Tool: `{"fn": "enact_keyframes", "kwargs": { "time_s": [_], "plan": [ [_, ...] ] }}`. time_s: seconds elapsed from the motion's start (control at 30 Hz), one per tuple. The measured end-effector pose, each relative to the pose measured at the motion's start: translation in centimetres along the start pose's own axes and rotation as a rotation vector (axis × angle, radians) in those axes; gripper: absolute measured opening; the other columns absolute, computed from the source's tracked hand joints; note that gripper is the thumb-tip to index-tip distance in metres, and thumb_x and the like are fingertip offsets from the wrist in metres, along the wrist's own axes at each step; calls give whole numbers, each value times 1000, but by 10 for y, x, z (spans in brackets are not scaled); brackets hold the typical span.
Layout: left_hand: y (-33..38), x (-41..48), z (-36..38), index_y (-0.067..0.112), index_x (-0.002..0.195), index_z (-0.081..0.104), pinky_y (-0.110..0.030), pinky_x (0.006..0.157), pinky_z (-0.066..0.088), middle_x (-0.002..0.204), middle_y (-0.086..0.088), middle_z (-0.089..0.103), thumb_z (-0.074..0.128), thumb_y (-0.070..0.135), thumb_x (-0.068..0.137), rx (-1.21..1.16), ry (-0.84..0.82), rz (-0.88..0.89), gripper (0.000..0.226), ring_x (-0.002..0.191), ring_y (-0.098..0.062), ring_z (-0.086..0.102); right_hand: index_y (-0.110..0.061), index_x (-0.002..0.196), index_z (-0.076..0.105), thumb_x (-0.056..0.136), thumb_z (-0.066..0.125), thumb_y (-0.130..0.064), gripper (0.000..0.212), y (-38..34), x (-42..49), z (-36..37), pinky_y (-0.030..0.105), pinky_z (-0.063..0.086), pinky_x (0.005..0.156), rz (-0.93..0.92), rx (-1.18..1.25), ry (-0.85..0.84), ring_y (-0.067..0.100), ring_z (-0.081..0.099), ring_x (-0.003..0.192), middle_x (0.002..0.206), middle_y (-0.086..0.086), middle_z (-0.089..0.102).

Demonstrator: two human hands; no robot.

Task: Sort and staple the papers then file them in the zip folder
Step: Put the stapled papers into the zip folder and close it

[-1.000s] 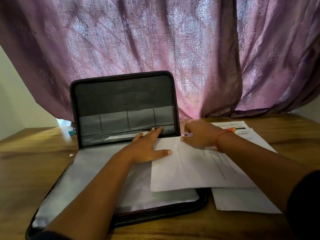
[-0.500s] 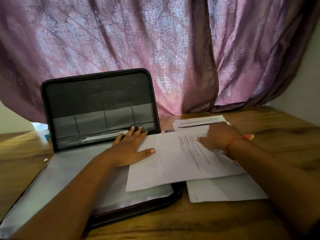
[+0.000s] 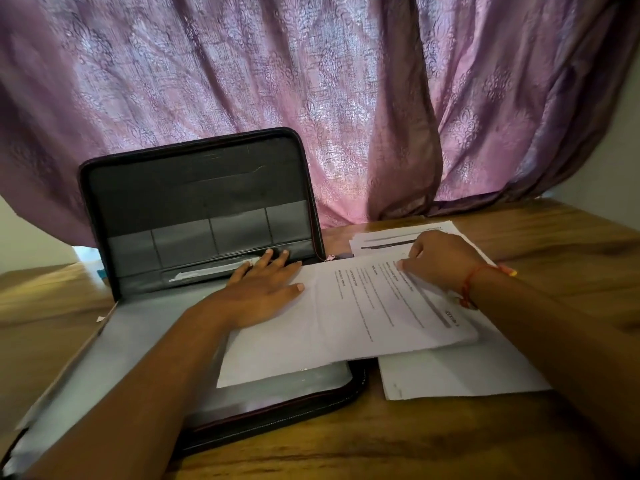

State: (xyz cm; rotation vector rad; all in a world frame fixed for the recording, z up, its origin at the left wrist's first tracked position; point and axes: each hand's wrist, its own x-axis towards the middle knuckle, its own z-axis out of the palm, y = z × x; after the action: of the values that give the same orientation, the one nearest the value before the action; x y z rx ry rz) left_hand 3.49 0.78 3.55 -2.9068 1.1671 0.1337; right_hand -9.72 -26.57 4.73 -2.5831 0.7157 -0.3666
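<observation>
- The left hand lies flat with straight, spread fingers on the blank sheet inside the open zip folder; it presses, it does not grip.
- At 3 o'clock from it, the right hand rests on the printed sheet; its fingers are bent on the paper, but I cannot tell if they pinch it.
- The printed sheet lies partly over the folder's right edge, on more papers on the wooden table.
- Further sheets lie at 12 o'clock from the right hand.
- I judge the filing is only starting: most papers are outside the folder, and no stapler or staple is visible.
- The print is too blurred to read.
</observation>
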Motion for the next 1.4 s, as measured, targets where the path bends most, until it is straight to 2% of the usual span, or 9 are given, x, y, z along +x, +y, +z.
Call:
{"fn": "enact_keyframes", "kwargs": {
  "time_s": [0.2, 0.37, 0.53, 0.63, 0.73, 0.8, 0.93, 1.1, 1.4],
  "plan": [
    [-5, 4, 4, 40, 161, -1, -44, 124, -10, 168, 9, -17, 21, 67, 101, 87, -10, 13, 69, 153, -14, -22, -12, 96, 69, 88, 70, -29, 19, -8, -3, 2, 41, 56, 86, 43, 130, -45, 25, 64, 91, 96, 7, 69],
    [-4, 4, 4, 39, 161, 0, -45, 124, -10, 167, 9, -18, 22, 68, 100, 99, -15, 12, 70, 153, -14, -23, -18, 85, 70, 83, 75, -14, 6, -11, -6, 6, 38, 58, 85, 60, 336, -84, 23, 66, 90, 91, 4, 70],
    [-4, 7, 6, 40, 160, -3, -45, 124, -12, 167, 9, -20, 19, 70, 99, 110, -30, 0, 72, 152, -15, -25, -17, 97, 66, 85, 74, -11, 16, -17, -8, 5, 23, 48, 58, 60, 415, -108, 13, 59, 79, 91, -2, 62],
    [0, 6, 7, 40, 160, -4, -46, 124, -13, 167, 9, -21, 17, 71, 98, 119, -33, -11, 73, 151, -17, -27, -17, 103, 62, 84, 75, -10, 23, -17, -8, 3, 21, 43, 53, 43, 423, -121, 10, 56, 74, 88, -5, 57],
    [2, 6, 9, 42, 159, -4, -48, 124, -13, 167, 9, -22, 13, 74, 95, 120, -33, -28, 74, 151, -19, -28, -15, 106, 62, 84, 74, -7, 26, -16, -7, 3, 24, 49, 60, 79, 441, -129, 13, 58, 77, 91, -1, 58],
    [5, 6, 10, 42, 159, -3, -49, 123, -13, 167, 8, -22, 12, 76, 94, 117, -29, -42, 75, 151, -19, -28, -14, 103, 65, 83, 75, -6, 23, -14, -5, 3, 35, 57, 79, 110, 483, -121, 21, 63, 89, 102, 6, 65],
    [13, 4, 7, 43, 159, 0, -49, 123, -13, 166, 10, -22, 12, 73, 97, 93, -34, -55, 70, 151, -19, -29, -9, 107, 71, 84, 74, -8, 23, -8, 1, 2, 42, 52, 98, 125, 521, -112, 28, 64, 103, 112, 10, 69],
    [8, -1, -1, 43, 160, 3, -48, 124, -13, 167, 12, -19, 23, 62, 104, 54, -60, -36, 63, 151, -14, -28, -10, 109, 73, 86, 68, -11, 23, -2, 2, 3, 37, 50, 92, 75, 464, -129, 32, 63, 110, 114, 14, 70],
    [4, 0, 1, 44, 159, -1, -46, 122, -12, 167, 13, -16, 22, 77, 94, 99, -27, -24, 76, 152, -14, -23, -8, 102, 76, 84, 74, -13, 18, -4, 3, 11, 41, 53, 96, 95, 480, -100, 28, 66, 103, 108, 9, 72]
  ]
}}
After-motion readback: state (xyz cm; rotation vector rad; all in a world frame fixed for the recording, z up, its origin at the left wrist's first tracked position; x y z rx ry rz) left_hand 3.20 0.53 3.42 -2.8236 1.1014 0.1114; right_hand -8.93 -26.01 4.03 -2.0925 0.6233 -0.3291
